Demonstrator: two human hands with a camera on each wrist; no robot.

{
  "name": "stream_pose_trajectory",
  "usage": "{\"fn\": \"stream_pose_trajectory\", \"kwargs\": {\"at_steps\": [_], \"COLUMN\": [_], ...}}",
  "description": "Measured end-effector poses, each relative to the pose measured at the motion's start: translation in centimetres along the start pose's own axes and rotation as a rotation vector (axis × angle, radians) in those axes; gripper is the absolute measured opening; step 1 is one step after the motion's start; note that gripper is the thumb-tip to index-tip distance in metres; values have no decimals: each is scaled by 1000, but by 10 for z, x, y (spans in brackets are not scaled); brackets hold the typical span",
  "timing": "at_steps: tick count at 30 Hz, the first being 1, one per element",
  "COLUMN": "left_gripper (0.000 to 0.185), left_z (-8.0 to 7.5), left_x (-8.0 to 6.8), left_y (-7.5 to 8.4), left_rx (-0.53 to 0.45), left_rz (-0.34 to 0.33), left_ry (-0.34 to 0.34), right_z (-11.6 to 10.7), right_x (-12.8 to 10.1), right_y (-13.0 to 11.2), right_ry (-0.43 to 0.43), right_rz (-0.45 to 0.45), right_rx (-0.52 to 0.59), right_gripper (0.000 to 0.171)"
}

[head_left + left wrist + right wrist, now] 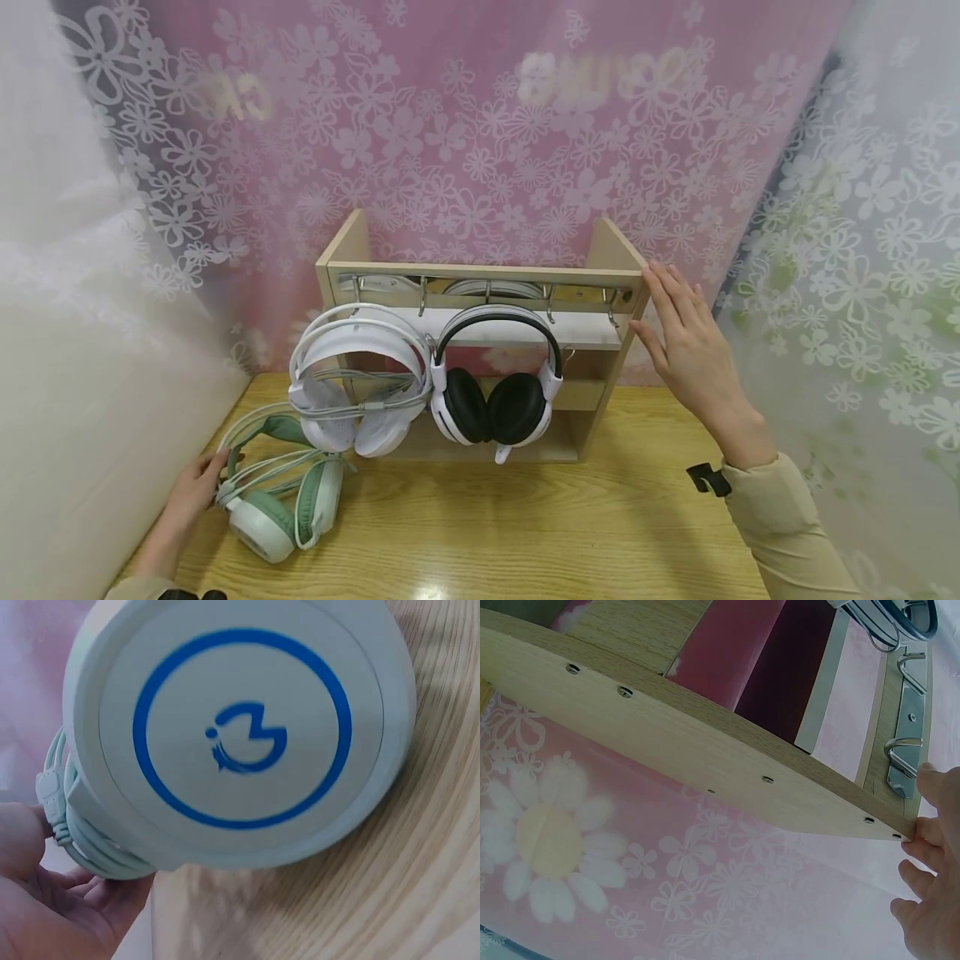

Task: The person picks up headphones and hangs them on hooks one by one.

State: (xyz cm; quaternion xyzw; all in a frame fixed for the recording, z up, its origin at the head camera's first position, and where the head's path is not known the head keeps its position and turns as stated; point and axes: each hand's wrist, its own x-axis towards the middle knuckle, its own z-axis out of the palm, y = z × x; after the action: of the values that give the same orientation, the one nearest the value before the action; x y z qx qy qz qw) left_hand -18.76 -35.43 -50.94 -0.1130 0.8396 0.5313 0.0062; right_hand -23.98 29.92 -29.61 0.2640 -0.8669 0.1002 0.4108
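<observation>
— Left hand [193, 492]? 
— Low at 8 o'clock, forearm angled up from the bottom edge, fingers [112, 896] loosely curled, palm turned toward 3 o'clock.

— Right hand [686, 342]? 
— Raised at 3 o'clock, fingers [930, 855] straight and together, tips pointing toward 11 o'clock, thumb spread below. Wrist bent, beige sleeve [783, 521] running down to 5 o'clock.

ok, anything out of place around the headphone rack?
One thing: the green-and-white headset lies on the table with its cable bunched, gripped by the left hand, while two others hang from hooks. The right hand rests flat on the rack.
</observation>
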Motion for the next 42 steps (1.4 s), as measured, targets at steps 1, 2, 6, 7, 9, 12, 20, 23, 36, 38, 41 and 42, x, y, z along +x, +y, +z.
{"fn": "stream_pose_trajectory", "kwargs": {"at_steps": [1, 2, 6, 7, 9, 12, 20, 23, 36, 38, 41, 42], "left_gripper": [69, 68, 66, 65, 68, 73, 34, 19, 18, 20, 22, 23], "left_z": [1, 3, 7, 8, 10, 10, 12, 12, 9, 8, 7, 6], "left_x": [-1, -3, -8, -9, -10, -12, -21, -24, -32, -33, -35, -36], "left_y": [1, 1, 2, 2, 1, -1, -2, 0, 6, 6, 5, 5], "left_rx": [-11, -28, -131, -152, -199, -265, -332, -332, -563, -587, -623, -629], "left_rz": [16, 33, 108, 123, 133, 123, 180, 184, 292, 317, 359, 371], "left_ry": [4, 6, -11, -10, -14, -9, 81, 148, 248, 256, 257, 257], "right_z": [0, 0, 1, 1, 1, 2, 3, 4, 2, 2, 2, 2], "right_x": [0, 0, -1, -1, -1, 0, 0, 0, 0, -1, -1, -1], "right_y": [0, 0, 0, 0, 1, 1, 2, 2, 1, 1, 1, 1], "right_ry": [1, 3, 11, 13, 15, 12, 24, 26, 22, 17, 14, 15], "right_rz": [0, 0, 0, 0, 0, 0, -2, -2, -4, -5, -5, -5], "right_rx": [2, 2, 1, 1, -2, -4, 0, 1, -2, -4, -3, -3], "right_gripper": [65, 65, 64, 64, 64, 66, 64, 64, 62, 62, 62, 62]}}
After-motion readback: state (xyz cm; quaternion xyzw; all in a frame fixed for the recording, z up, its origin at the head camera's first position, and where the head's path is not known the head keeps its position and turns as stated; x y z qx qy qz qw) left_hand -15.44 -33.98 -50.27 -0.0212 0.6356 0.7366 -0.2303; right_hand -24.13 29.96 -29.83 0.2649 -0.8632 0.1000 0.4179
